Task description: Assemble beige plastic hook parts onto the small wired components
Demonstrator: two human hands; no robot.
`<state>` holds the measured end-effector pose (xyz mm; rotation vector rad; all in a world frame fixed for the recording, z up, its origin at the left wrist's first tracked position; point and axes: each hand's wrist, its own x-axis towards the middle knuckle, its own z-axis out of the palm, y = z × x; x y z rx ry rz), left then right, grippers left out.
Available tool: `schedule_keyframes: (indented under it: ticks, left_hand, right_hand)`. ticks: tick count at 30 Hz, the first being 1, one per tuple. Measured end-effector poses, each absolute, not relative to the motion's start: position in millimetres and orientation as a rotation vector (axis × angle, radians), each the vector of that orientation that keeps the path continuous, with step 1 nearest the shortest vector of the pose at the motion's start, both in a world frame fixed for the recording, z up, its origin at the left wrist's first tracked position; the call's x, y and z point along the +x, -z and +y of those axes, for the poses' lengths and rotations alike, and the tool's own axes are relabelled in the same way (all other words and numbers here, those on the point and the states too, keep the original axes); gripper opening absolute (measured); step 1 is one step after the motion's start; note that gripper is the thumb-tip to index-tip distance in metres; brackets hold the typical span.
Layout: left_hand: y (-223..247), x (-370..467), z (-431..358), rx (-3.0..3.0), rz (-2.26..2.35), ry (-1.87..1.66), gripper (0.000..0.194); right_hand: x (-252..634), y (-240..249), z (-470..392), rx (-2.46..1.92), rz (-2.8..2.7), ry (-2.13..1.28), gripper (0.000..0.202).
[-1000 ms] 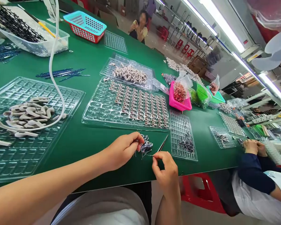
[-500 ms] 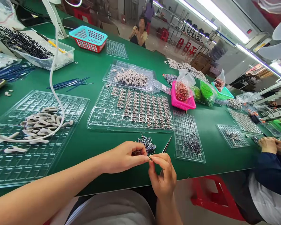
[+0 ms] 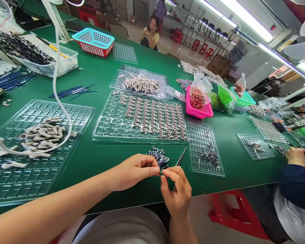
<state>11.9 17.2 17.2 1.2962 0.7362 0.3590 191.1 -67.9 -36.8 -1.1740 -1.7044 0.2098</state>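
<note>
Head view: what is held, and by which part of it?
A tiny part is pinched in the fingertips of the right hand, the left hand close beside; too small to tell by which end.

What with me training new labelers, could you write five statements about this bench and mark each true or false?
1. The turquoise basket sits in a red basket. True.
2. Every slot of the large middle tray is filled. False: the middle tray has bare slots on its left side.
3. The white cable loops over a tray of loose pale parts. True.
4. The hands are far apart. False: the fingertips of the left hand and right hand nearly meet at a small part.
5. The pink basket is empty. False: the pink basket holds a bag of reddish pieces.
</note>
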Motion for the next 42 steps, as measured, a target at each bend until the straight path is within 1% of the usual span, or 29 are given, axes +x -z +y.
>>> schedule_keyframes:
  ticks: [5, 9, 19, 32, 42]
  left_hand:
    - [-12, 12, 16, 1.128, 0.72, -0.341, 0.039]
    - [-11, 13, 15, 1.032, 0.678, -0.325, 0.041]
    - [-5, 16, 13, 1.096, 0.777, -0.36, 0.029]
    - [-11, 18, 11, 1.174, 0.811, -0.407, 0.027]
    - [-16, 18, 4, 1.303, 0.838, -0.473, 0.018]
  right_hand:
    - [191, 36, -69, -1.168, -1.711, -0.253, 0.032]
    - [191, 36, -71, -1.187, -1.663, -0.336, 0.027]
    - [193, 32, -71, -1.27, -1.586, -0.45, 0.016]
    - [193, 33, -74, -1.259, -1.517, -0.444, 0.017]
    - [195, 38, -76, -1.29, -1.319, -0.621, 0.008]
